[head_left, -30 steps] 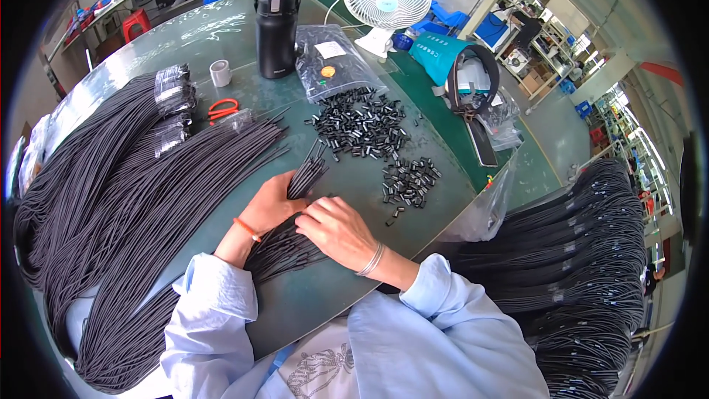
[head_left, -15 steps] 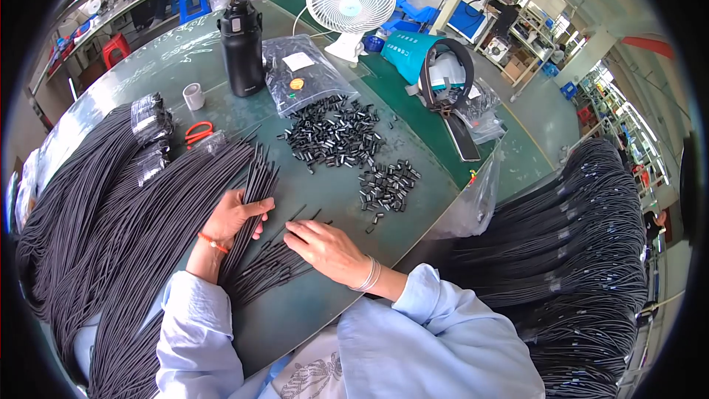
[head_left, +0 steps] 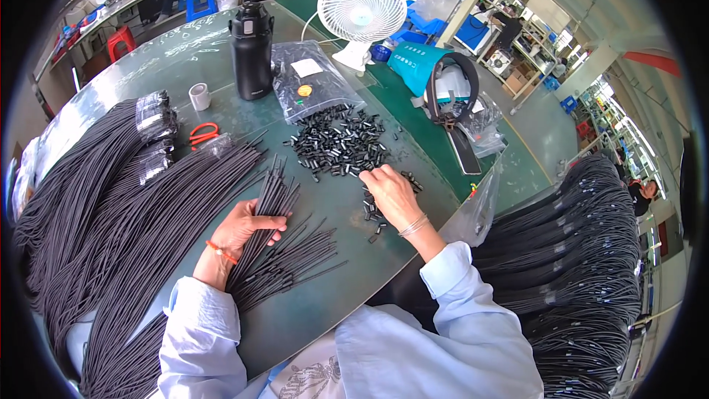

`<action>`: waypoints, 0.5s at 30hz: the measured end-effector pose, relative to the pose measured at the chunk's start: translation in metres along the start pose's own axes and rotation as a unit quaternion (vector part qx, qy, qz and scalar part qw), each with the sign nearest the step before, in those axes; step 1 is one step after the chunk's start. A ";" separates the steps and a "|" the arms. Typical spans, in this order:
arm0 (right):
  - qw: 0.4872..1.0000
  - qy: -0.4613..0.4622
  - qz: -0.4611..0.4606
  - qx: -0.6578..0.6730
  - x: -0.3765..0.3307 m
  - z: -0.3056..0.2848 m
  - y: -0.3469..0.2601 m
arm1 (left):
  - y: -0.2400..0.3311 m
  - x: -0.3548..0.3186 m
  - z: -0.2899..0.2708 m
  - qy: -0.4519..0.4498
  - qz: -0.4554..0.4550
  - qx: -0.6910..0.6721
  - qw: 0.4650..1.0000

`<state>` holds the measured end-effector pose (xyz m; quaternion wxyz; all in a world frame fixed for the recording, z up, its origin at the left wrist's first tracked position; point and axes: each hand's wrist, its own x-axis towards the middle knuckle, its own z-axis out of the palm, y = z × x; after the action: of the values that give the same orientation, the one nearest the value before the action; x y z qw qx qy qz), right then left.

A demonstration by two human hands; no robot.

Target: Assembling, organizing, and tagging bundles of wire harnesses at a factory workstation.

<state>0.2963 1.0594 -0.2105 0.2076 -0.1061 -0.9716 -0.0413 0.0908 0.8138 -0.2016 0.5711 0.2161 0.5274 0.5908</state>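
My left hand [head_left: 244, 230] is closed around a bundle of thin black cords [head_left: 273, 191], its thumb lying across them and their ends sticking up past it. More black cords [head_left: 314, 247] fan out on the table just right of that hand. Over the small black tubular pieces, my right hand [head_left: 393, 196] reaches down with its fingers drawn together. Whatever is between its fingertips is too small to make out. The larger heap of pieces [head_left: 336, 137] lies beyond the fingers; a smaller heap [head_left: 371, 213] is partly hidden under the hand.
Long black cords [head_left: 133, 229] cover the table's left side, near orange-handled scissors [head_left: 203, 135] and a tape roll [head_left: 199, 96]. Behind stand a black bottle [head_left: 252, 52], a plastic bag [head_left: 314, 81] and a white fan [head_left: 360, 15]. Bundled cords [head_left: 569, 251] hang at the right.
My right hand has moved from the loose cords up and right to the small black pieces. My left hand keeps its hold on the bundle. The view has shifted slightly.
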 end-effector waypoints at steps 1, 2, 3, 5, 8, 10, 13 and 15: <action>1.000 -0.001 -0.002 0.003 0.000 0.000 0.000 | -0.002 0.003 0.001 -0.006 0.004 -0.003 1.000; 0.999 0.022 0.007 0.044 0.004 -0.002 -0.003 | -0.002 0.001 0.001 -0.005 0.010 -0.006 1.000; 0.995 0.043 0.016 0.085 0.008 -0.004 -0.007 | -0.001 -0.001 0.001 0.005 0.011 -0.006 1.000; 0.989 0.063 0.023 0.130 0.016 -0.008 -0.019 | 0.001 -0.002 0.002 0.005 0.014 -0.001 1.000; 0.705 -0.051 0.213 0.675 0.028 -0.011 -0.045 | -0.001 -0.001 0.002 0.004 0.015 -0.001 1.000; 0.672 -0.070 0.222 0.703 0.031 -0.006 -0.059 | -0.002 -0.001 0.002 0.001 0.017 0.000 1.000; 0.605 -0.105 0.242 0.751 0.036 -0.003 -0.071 | 0.001 -0.003 0.005 0.004 0.013 0.009 1.000; 0.632 -0.127 0.216 0.734 0.038 -0.005 -0.075 | 0.000 -0.004 0.005 0.004 0.012 0.012 1.000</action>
<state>0.2473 0.9930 -0.1929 0.0944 -0.1296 -0.6475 0.7450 0.0958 0.8124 -0.1982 0.5590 0.2274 0.5340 0.5921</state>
